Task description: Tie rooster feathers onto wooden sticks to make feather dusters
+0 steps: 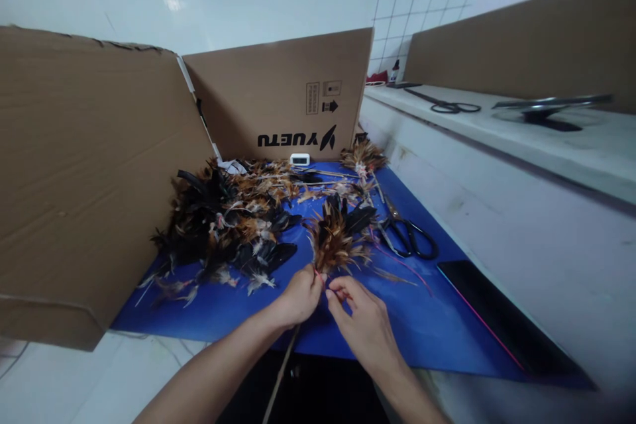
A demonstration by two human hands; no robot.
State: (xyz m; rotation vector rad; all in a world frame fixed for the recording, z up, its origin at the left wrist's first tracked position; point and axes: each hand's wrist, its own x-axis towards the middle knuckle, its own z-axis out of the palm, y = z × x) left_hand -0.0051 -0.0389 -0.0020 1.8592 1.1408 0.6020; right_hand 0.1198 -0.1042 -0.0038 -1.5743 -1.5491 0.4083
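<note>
My left hand is closed around the base of a feather duster, whose brown and black feathers fan out away from me. Its thin wooden stick runs from under that hand down toward me. Close beside, my right hand has its thumb and fingertips pinched near the binding at the feather base. What those fingertips hold is too small to make out. A pink string trails over the blue mat to the right of the feathers. Black-handled scissors lie just beyond it.
A big heap of loose feathers covers the left of the blue mat. Another feather bundle and a small white digital device lie at the back. Cardboard panels wall the left and far sides. A dark tablet-like slab lies right.
</note>
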